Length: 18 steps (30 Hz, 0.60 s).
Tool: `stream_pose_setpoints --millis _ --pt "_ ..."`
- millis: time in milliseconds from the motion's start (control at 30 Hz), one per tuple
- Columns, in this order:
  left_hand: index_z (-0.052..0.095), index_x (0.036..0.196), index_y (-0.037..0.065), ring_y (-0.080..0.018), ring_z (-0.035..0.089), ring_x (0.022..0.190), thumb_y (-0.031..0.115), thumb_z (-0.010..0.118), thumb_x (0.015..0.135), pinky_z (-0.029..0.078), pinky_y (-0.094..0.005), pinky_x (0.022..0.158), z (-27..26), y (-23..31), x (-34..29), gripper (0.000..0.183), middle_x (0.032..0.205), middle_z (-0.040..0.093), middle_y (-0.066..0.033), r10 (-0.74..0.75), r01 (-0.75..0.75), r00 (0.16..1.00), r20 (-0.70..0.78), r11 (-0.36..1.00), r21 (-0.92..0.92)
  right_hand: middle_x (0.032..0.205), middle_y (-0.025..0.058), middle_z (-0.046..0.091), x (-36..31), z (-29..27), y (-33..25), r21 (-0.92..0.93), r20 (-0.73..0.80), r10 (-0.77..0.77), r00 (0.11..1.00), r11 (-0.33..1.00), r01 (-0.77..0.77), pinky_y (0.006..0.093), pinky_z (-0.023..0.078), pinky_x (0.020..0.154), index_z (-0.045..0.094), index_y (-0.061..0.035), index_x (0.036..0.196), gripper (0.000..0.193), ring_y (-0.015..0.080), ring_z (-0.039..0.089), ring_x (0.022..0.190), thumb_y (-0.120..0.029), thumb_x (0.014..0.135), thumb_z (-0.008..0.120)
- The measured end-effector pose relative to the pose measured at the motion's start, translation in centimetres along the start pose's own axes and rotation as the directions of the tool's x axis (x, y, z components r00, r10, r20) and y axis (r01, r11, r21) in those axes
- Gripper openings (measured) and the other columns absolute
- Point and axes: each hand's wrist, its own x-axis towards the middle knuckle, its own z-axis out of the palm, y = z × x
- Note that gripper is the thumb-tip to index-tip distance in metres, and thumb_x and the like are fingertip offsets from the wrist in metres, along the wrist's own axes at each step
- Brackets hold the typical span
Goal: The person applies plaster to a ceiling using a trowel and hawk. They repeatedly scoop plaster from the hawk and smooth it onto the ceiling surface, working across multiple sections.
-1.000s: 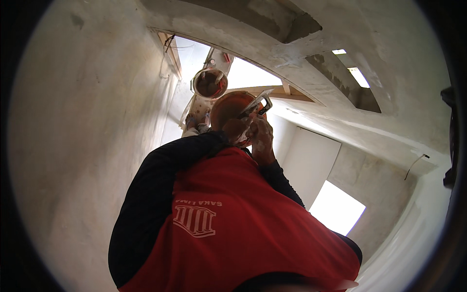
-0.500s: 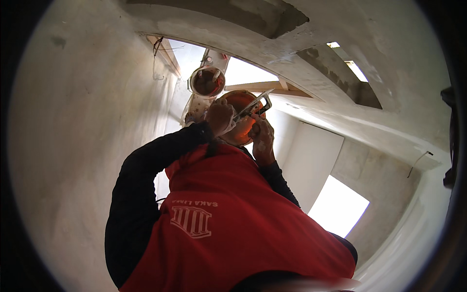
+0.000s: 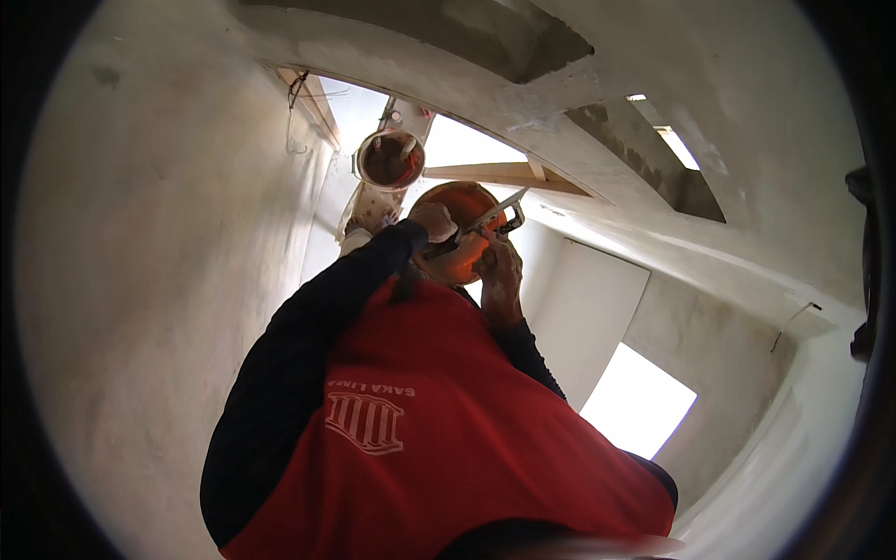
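Just in front of the round orange hard hat (image 3: 464, 207), the left hand (image 3: 435, 222) is clenching the near end of a slim, stiff, light grey metal blade tool (image 3: 485, 219), best held there, while the right hand (image 3: 499, 269) is steadying beneath it, grip unclear.

My metal trowel (image 3: 485, 220) is a long, thin, pale blade, tilted upward to the right, held up beside my orange helmet (image 3: 464, 203).

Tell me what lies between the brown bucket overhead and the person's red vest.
In the head view: an orange helmet and that person's two hands on a metal tool.
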Motion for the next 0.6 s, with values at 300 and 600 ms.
stream_pose_setpoints --millis 300,600 --pt "0.07 0.1 -0.002 -0.0383 0.07 0.097 0.027 0.057 0.089 0.055 -0.0486 0.084 1.6 2.3 0.8 0.033 0.1 0.071 -0.0236 -0.35 0.307 0.918 -0.184 0.924 -0.227 0.072 0.0069 0.047 0.4 -0.6 -0.3 -0.142 0.023 -0.077 0.997 0.987 0.079 0.0334 0.05 0.062 0.055 0.0095 0.121 0.03 0.0188 0.05 0.062 0.004 0.093 0.046" --pt "0.064 0.113 -0.006 -0.034 0.072 0.096 0.028 0.054 0.093 0.058 -0.0447 0.079 -0.1 3.9 -1.3 0.041 0.095 0.072 -0.0232 -0.282 0.283 0.92 -0.272 0.958 -0.036 0.076 0.0019 0.042 0.6 -0.3 -0.3 -0.234 0.02 -0.055 0.998 0.97 0.058 0.027 0.047 0.062 0.055 0.0109 0.122 0.029 0.0118 0.044 0.066 0.006 0.094 0.047"
